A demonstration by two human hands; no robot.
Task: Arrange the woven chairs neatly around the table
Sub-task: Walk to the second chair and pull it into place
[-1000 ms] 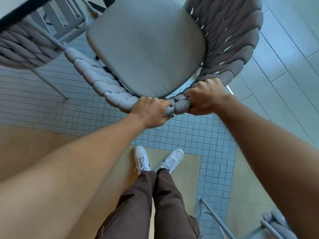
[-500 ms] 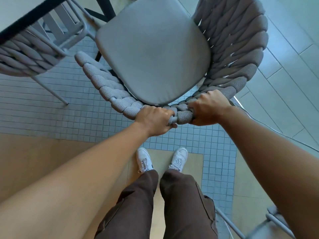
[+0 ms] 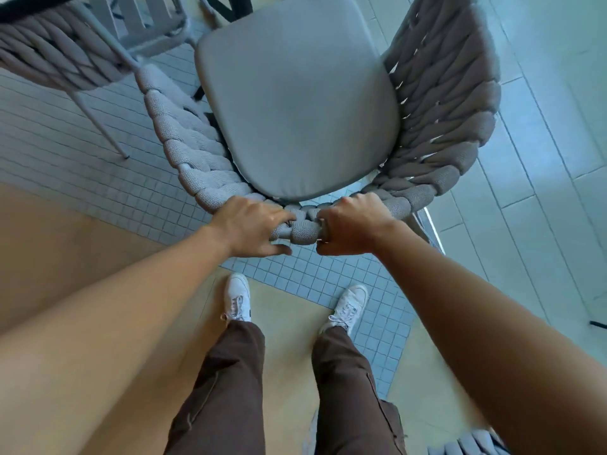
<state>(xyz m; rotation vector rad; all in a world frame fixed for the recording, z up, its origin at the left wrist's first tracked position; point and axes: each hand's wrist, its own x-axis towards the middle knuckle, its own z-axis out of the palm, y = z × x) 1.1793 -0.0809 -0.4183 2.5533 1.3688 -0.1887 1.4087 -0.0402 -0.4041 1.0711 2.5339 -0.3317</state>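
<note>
A grey woven chair with a smooth grey seat cushion stands right in front of me, its curved rope back toward me. My left hand lies over the top rim of the back, fingers curled on the rope and thumb spread below. My right hand is clenched tight on the same rim, just to the right. The dark edge of the table shows at the top left, with a dark table leg beyond the chair's seat.
A second woven chair sits under the table at upper left, its thin metal leg on the small-tile floor. Part of a third chair shows at bottom right. My white shoes stand behind the chair.
The chair has swung toward the table, its seat now pointing more straight ahead. My feet have stepped apart. My left hand's grip has loosened, with the thumb spread.
</note>
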